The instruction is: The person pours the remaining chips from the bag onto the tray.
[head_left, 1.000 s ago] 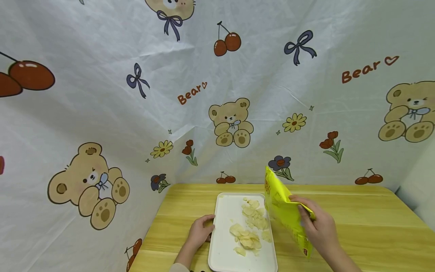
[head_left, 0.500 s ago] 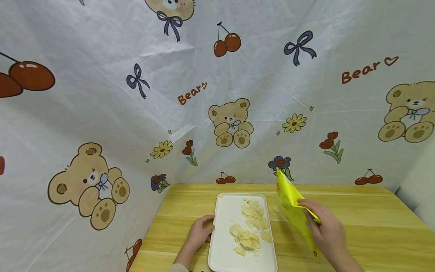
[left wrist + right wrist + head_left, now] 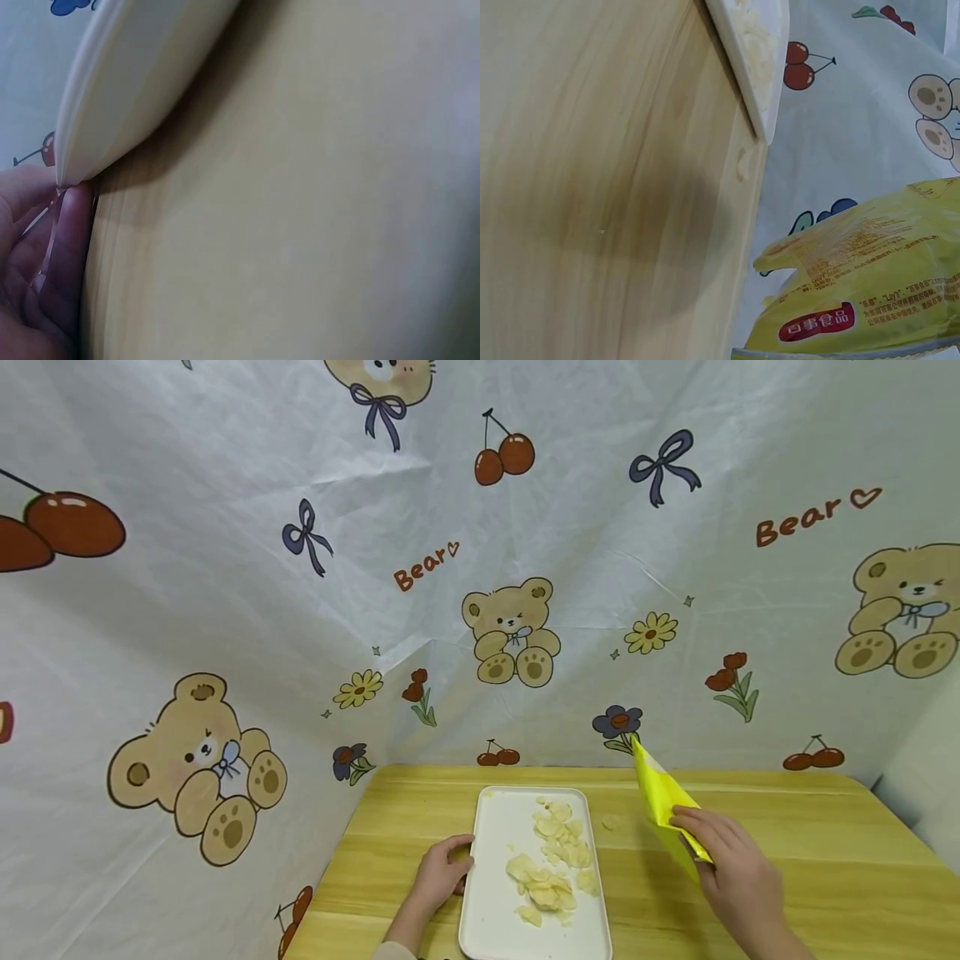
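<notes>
A white rectangular tray (image 3: 487,910) lies on the wooden table with two loose heaps of potato chips (image 3: 551,889) on its right half. My left hand (image 3: 437,872) holds the tray's left rim; in the left wrist view its fingertips (image 3: 75,206) meet the edge. My right hand (image 3: 738,872) grips a yellow chip bag (image 3: 663,793) by its folded side, to the right of the tray and over the table. The bag's printed face with a red label shows in the right wrist view; its inside is hidden.
One stray chip (image 3: 611,821) lies on the table (image 3: 825,860) just right of the tray. A tiny crumb (image 3: 602,231) shows on the wood in the right wrist view. Behind the table hangs a white cloth (image 3: 585,543) printed with bears and cherries.
My right hand has moved right with the chip bag, away from the tray, and the bag has turned more edge-on. The stray chip has come into sight. My left hand stays put.
</notes>
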{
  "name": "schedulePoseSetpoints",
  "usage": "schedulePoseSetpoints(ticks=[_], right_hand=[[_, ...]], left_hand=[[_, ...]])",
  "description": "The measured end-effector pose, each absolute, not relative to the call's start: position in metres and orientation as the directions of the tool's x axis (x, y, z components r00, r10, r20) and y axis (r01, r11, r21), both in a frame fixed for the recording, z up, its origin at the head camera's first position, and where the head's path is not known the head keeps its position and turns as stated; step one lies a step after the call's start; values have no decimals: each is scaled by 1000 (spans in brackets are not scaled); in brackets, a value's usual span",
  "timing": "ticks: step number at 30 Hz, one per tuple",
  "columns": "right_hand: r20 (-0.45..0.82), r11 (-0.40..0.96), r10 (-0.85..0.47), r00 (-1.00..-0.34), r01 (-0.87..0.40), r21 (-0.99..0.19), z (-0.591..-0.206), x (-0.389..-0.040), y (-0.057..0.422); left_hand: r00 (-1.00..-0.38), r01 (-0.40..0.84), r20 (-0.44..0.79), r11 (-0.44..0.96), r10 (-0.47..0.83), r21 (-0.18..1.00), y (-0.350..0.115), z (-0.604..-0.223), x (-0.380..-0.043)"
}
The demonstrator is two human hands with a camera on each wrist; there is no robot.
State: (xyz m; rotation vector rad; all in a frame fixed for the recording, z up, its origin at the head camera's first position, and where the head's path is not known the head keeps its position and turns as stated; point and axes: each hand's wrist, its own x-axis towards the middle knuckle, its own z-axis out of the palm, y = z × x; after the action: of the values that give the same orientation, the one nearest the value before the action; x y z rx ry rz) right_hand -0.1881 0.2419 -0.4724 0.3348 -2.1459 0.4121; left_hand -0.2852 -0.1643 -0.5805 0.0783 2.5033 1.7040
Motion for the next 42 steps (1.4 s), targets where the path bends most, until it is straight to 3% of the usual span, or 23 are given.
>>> schedulePoseSetpoints(ticks=[15, 22, 36, 42], right_hand=[[817, 917, -147, -557, -386, -98, -485, -182, 263], [797, 932, -148, -586, -351, -86, -492, -176, 270], [768, 932, -270, -580, -357, 57, -512, -176, 281], [713, 924, -308, -630, -375, 68, -518, -174, 283]], left_hand=[[-992, -20, -64, 364, 111, 931, -163, -579, -286], [-993, -13, -55, 367, 105, 930, -163, -581, -287], [-993, -9, -52, 362, 107, 932, -166, -581, -286], [-992, -12, -58, 370, 112, 929, -165, -582, -283]])
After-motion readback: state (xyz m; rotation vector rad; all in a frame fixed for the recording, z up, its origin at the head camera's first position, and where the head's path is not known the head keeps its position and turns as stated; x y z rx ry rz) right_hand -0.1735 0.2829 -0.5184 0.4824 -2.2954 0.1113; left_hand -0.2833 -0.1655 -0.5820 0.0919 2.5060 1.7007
